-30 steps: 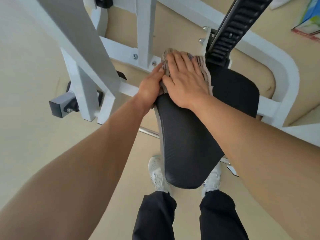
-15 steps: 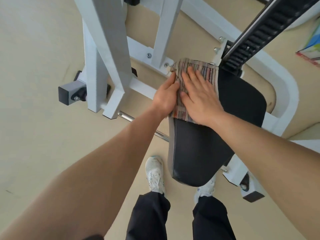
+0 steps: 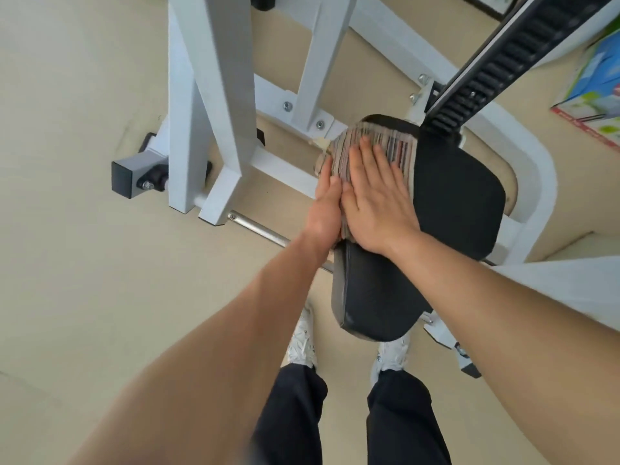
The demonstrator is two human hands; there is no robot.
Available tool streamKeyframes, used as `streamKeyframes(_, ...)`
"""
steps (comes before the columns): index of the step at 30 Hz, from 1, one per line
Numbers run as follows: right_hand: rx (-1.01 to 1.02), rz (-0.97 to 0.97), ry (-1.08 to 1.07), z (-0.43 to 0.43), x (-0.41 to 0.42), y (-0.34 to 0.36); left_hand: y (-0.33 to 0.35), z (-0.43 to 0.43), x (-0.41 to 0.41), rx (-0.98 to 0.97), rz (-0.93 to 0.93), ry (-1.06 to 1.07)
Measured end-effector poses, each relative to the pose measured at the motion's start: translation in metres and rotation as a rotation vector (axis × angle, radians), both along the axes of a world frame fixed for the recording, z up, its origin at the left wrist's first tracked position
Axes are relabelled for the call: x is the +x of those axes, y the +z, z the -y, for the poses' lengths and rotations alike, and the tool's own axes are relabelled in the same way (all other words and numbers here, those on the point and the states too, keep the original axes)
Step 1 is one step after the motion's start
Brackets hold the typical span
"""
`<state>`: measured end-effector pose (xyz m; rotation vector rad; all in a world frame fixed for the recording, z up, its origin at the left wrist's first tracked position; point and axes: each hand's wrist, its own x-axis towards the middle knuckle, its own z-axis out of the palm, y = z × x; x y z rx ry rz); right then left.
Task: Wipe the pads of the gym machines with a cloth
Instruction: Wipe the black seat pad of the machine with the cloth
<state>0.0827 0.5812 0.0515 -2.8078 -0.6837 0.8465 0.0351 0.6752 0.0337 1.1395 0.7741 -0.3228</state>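
Striped cloth (image 3: 392, 147), flat under right hand (image 3: 375, 199), smooth black pad (image 3: 456, 196)

Beige floor (image 3: 84, 263) carries the white machine frame (image 3: 214, 95) and, seemingly, white shoes (image 3: 302, 344).

Pretty bright, even daylight-ish lighting all over, nothing dim. Shadows are soft, just faint ones on the beige floor (image 3: 84, 263) under the white frame (image 3: 208, 95). The black pad (image 3: 375, 297) catches a dull sheen along its near edge, no harsh glare. Wide-angle lens bends the frame bars and stretches both forearms huge at the bottom corners. The cloth (image 3: 396, 146) looks smeared with motion blur, and the bottom edge goes mushy.
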Motion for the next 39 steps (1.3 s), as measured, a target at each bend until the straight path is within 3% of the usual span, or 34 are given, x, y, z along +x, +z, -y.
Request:
streamKeyframes(7,-0.004,-0.051,0.137,0.054,-0.082,0.032,0.014,0.042,-0.108,-0.132,-0.006,-0.076)
streamKeyframes(17,0.035,0.01,0.042,0.015,0.001,-0.013,-0.01,0.014,-0.015,0.169,0.05,-0.1)
streamKeyframes(27,0.018,0.07,0.079,0.075,-0.136,0.038,0.027,0.062,-0.149,0.067,-0.021,-0.15)
streamKeyframes(29,0.026,0.086,0.107,0.086,-0.155,0.04,0.037,0.068,-0.164,0.172,-0.036,-0.187)
streamKeyframes(32,0.047,0.104,0.126,0.103,-0.17,0.036,0.054,0.07,-0.176,0.585,-0.058,-0.451)
streamKeyframes(35,0.077,0.126,-0.14,0.104,-0.195,0.031,0.06,0.066,-0.182,1.023,0.061,-0.801)
streamKeyframes(39,0.206,0.086,-0.551,0.073,-0.222,0.024,0.049,0.048,-0.17,1.196,0.203,-1.073)
